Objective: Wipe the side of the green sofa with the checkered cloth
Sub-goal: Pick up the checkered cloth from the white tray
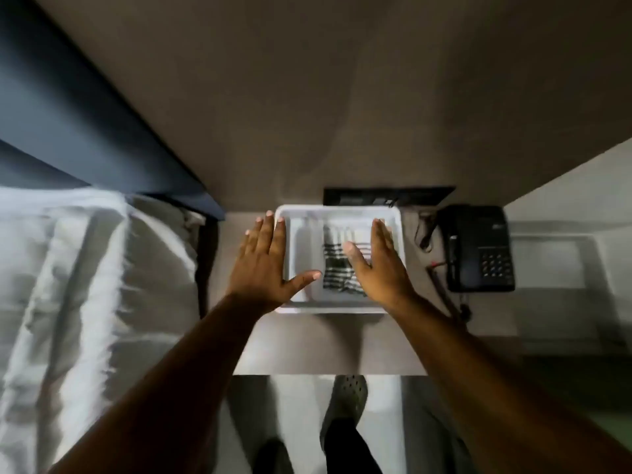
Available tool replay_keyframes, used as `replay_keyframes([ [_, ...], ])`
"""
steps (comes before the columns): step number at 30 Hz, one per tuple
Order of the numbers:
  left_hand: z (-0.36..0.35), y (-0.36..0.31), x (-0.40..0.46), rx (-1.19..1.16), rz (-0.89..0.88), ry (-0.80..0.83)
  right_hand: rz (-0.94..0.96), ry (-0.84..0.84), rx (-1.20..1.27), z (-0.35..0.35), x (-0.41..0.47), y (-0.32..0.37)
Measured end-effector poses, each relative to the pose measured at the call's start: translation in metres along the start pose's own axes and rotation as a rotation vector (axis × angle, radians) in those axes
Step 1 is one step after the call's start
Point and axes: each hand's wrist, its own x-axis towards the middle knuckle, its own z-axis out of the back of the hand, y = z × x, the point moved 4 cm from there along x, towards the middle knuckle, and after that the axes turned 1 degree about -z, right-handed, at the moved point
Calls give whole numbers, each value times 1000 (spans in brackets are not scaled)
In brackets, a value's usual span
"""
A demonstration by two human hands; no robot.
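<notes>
- Bed [85, 268] with rumpled white bedding along the left edge, beside a dark headboard; no green sofa in view, so the wiping surface lies somewhere outside the frame.
- Desk [328, 343], pale and flat, set against a brown wall, carrying a white tray at centre and a dark telephone [477, 248] well to the right, with cords trailing between the two.
- White tray [337, 208], shallow and rectangular with a raised rim, standing square on the desk; holds only the checkered cloth, its left half bare.
- Left hand [265, 265] spread flat, fingers apart, over the tray's left rim with the thumb reaching inward; holds nothing. Cannot tell whether resting on the rim or hovering above.
- Right hand [376, 265] likewise open and flat, fingers extended, over the right half of the tray and partly covering the cloth; nothing clamped in the grip. Contact with the cloth not certain.
- Checkered cloth [337, 271], dark stripes on white, folded into a small rectangle lying flat in the tray's right half, slightly blurred.
- Judged as light, soft and limp: likely to unfold and droop once lifted, no risk of breakage, little weight to manage.
- Best taken by pinching a near corner or the folded edge between thumb and fingertips, or scooped whole in one palm to keep the folds together; tray may slide, so steadying with the left hand seems sensible.
</notes>
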Motion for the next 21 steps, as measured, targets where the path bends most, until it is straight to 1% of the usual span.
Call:
replay_keyframes([
  [1,-22,3,3,18,-9,40,-15,16,7,-18,14,-12],
  [4,-91,20,12,115,-16,105,-38,39,-93,-74,58,-50],
  [6,-121,25,15,158,-33,131,-27,11,-180,-103,75,-66],
  [8,-138,27,18,197,-60,146,27,-46,-311,-125,83,-79],
  [10,-146,30,18,216,-71,124,78,-89,-428,-138,84,-84],
  [13,-146,30,17,241,-87,99,102,-145,-496,-143,85,-88],
  [17,-148,31,17,265,-107,77,134,-202,-488,-143,87,-88],
  [21,-148,31,16,260,-115,68,155,-202,-463,-143,89,-90],
])
